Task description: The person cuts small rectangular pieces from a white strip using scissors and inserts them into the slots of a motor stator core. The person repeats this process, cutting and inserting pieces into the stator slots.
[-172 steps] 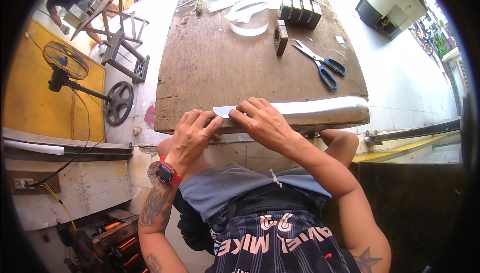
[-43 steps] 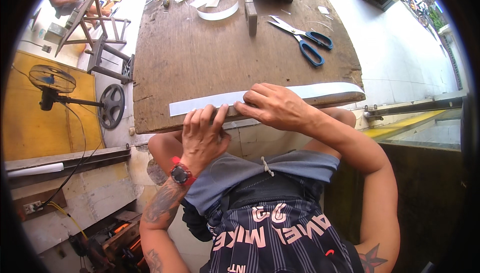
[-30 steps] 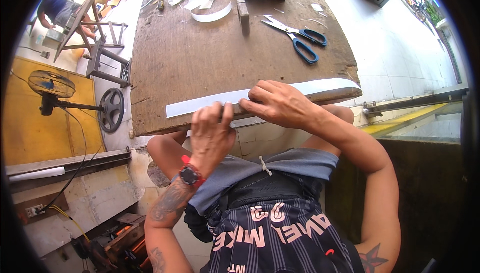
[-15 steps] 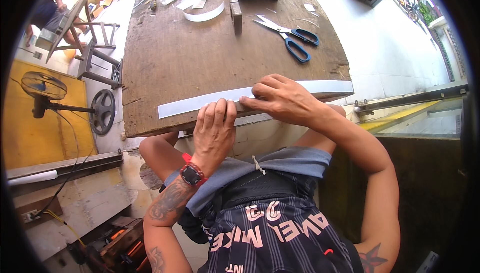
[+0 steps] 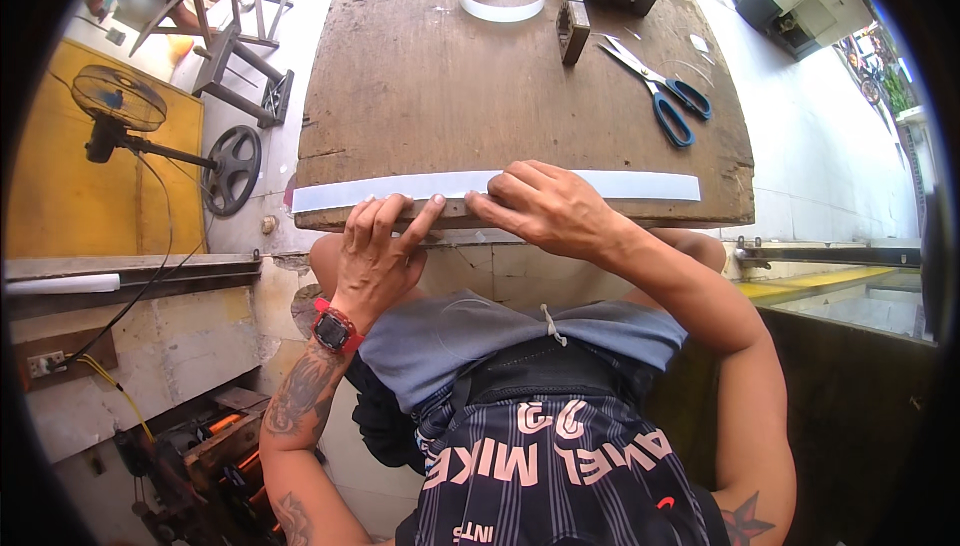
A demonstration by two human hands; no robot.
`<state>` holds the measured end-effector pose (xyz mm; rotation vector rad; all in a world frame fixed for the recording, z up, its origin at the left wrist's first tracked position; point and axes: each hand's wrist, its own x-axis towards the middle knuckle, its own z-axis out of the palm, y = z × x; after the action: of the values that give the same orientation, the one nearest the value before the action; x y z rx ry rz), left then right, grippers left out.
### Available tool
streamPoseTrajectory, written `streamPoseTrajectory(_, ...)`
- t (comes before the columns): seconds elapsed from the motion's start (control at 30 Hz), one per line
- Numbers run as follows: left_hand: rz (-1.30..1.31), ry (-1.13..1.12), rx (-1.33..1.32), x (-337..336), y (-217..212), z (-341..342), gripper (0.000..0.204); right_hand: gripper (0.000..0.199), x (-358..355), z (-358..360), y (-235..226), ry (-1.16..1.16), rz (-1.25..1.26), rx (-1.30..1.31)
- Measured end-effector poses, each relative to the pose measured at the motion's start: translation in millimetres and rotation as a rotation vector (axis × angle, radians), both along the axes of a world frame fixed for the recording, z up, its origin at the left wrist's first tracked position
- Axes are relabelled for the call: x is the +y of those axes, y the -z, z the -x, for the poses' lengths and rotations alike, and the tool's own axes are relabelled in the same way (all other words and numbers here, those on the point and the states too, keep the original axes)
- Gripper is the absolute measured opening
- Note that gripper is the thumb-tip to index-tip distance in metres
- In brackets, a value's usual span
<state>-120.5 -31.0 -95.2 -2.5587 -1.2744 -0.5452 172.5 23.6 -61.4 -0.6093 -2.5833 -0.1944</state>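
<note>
A long, flat white strip lies along the near edge of the rough wooden board; the left hand and right hand press it with spread fingers, gripping nothing. Blue-handled scissors lie farther back on the board

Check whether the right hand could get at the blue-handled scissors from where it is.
Probably yes: the right hand presses the white strip at the near edge, and only bare wooden tabletop lies between it and the blue-handled scissors.
</note>
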Motion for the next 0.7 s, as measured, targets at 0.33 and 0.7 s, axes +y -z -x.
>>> streamPoseTrajectory(0.33, -0.022, -0.045, -0.082, -2.7, 1.8, -44.9, 0.081, 0.036, 0.3, -12.1, -8.8, 0.015, 0.029, 0.004)
streamPoseTrajectory(0.7, -0.034, -0.042, -0.097, -1.5, 8.8, -61.0, 0.075, 0.030, 0.4, -28.2, -9.9, -0.002, 0.023, -0.016)
